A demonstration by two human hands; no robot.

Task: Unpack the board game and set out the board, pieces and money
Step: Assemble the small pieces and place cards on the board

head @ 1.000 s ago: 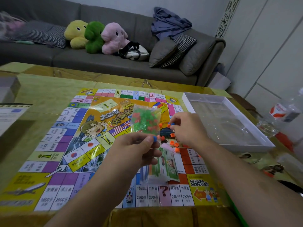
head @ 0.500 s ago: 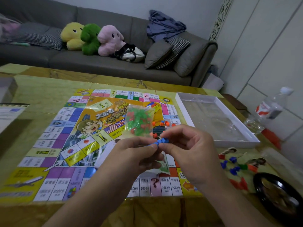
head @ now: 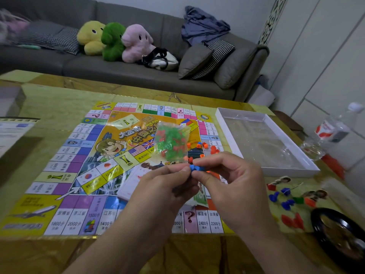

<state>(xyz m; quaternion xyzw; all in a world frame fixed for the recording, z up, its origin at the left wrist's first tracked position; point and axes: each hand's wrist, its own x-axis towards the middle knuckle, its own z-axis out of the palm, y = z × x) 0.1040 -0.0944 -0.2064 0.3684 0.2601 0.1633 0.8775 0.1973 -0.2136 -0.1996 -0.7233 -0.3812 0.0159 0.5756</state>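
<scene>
A grey sofa (head: 122,70) stands against the pale wall (head: 227,8) behind the yellow-green marbled worktop (head: 55,99), carrying yellow, green and pink plush toys (head: 114,40), houndstooth cushions (head: 215,56) and a crumpled blue cloth (head: 203,26), with white panelled doors (head: 324,62) to the sofa's right.

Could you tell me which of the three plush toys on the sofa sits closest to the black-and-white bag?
The pink plush toy, rightmost of the three. The bag lies right beside it, while the green plush and yellow plush sit further left.
</scene>
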